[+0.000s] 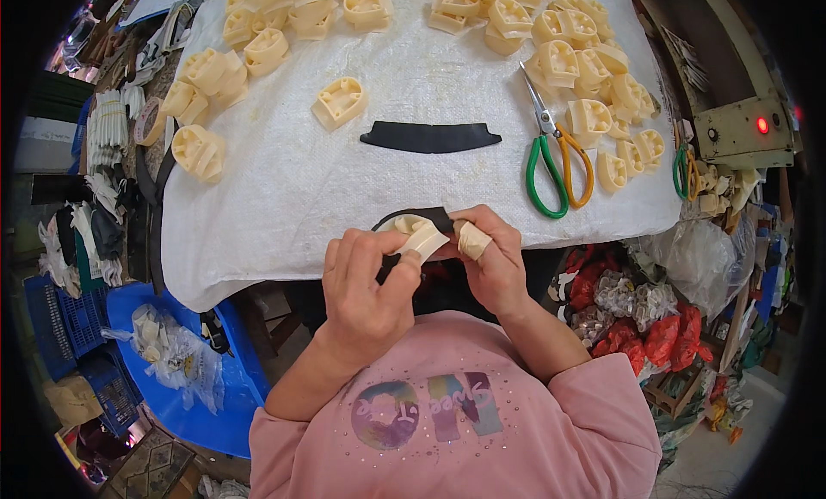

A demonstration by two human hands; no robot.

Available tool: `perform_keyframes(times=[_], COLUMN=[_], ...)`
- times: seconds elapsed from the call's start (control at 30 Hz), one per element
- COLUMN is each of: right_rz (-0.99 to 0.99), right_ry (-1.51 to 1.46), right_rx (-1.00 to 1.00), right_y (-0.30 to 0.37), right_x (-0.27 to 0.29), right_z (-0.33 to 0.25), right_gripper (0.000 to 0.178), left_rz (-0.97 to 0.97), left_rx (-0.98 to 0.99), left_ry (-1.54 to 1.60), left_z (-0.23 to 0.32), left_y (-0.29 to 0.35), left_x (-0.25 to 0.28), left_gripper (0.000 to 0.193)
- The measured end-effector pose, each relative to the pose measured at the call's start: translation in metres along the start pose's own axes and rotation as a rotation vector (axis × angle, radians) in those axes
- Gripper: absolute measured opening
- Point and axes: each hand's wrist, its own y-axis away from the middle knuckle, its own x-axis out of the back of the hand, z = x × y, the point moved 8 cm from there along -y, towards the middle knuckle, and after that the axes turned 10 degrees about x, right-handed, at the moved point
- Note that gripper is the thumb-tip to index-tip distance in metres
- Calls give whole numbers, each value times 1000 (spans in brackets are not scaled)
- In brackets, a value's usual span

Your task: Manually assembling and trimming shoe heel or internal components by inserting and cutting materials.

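Note:
My left hand (366,280) and my right hand (490,258) meet at the near edge of the table, both gripping one cream plastic heel block (422,234). A black curved strip (434,215) wraps over the block's far side under my fingers. My right thumb wears a pale tape wrap. A second black curved strip (430,137) lies flat on the white woven cloth (292,189), with a single cream block (339,101) just beyond it to the left.
Piles of cream blocks (572,60) crowd the far and right side of the cloth, more at the left (211,77). Green-and-orange scissors (555,159) lie right of the strip. A blue crate (77,327) and blue tub sit lower left, bags of red scraps (654,327) right.

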Motion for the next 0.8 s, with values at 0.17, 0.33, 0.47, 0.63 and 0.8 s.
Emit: perform_keyframes(times=[0.17,0.33,0.47,0.63,0.8], right_rz=[-240,-360,-328,-616,-728], right_ry=[413,672,484,52,354], right_rx=[119,204,80,-195,4], right_y=[-1,-8,-21,-28,-31], right_x=[-12,-22,-12,-16,-25], right_z=[-15,-28,-30,-8,-19], right_gripper=[27,30,31,53,61], left_rz=[-103,-143,-129,-113,-140], left_rx=[26,76,156,138,6], left_ry=[-86,-108,88,485,386], left_z=[6,-4,-14,-17,-10], left_y=[-3,2,3,10,10], left_x=[-7,-15,-9,-11,-11], left_gripper=[14,16,28,26,24])
